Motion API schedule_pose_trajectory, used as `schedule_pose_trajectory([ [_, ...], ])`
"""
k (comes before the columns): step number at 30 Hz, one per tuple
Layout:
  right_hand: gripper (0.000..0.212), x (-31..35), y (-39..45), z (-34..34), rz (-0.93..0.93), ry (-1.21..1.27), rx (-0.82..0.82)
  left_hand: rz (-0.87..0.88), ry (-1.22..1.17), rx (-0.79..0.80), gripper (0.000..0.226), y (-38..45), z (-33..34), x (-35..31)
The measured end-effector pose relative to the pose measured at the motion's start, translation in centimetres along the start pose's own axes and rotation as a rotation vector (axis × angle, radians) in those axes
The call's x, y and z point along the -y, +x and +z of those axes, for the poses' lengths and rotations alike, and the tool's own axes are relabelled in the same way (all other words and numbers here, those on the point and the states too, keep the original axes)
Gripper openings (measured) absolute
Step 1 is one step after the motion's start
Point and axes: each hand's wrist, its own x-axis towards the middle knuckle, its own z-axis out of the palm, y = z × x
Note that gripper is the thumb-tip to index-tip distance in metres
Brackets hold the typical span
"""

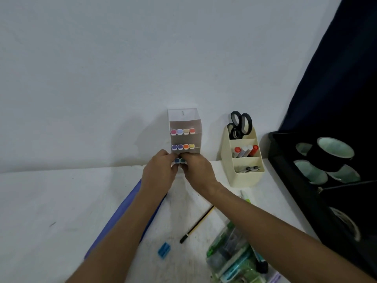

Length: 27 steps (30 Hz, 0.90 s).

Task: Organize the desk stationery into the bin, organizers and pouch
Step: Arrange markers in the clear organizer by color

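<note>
Seating markers in the bottom row of the clear rack (184, 121)

Both hands, left (161, 170) and right (195, 168), are meeting at the rack's foot, fingers curling round the markers (179, 160) there; pushing each one straight back, level with the rows above, looks best, while steadying the rack against tipping

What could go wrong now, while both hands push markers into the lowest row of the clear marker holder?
1. The clear marker holder stands tall against the wall; the left hand and right hand pressing at its bottom row might tip or slide it, and the eight markers in the upper rows could fall out.
2. The right forearm passes above the pencil and the clear pouch; pulling back low might sweep them off the desk.
</note>
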Motion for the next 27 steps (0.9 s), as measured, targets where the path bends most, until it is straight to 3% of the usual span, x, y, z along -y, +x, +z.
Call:
schedule_pose_trajectory([
  [11,0.033,-0.7,-0.2,0.5,0.070,-0.033,0.029,0.056,0.108,0.009,0.027,0.4,0.4,0.5],
  [27,0.026,-1.0,-0.7,0.2,-0.087,-0.133,-0.018,-0.025,0.142,0.016,0.027,0.1,1.2,-0.3],
])
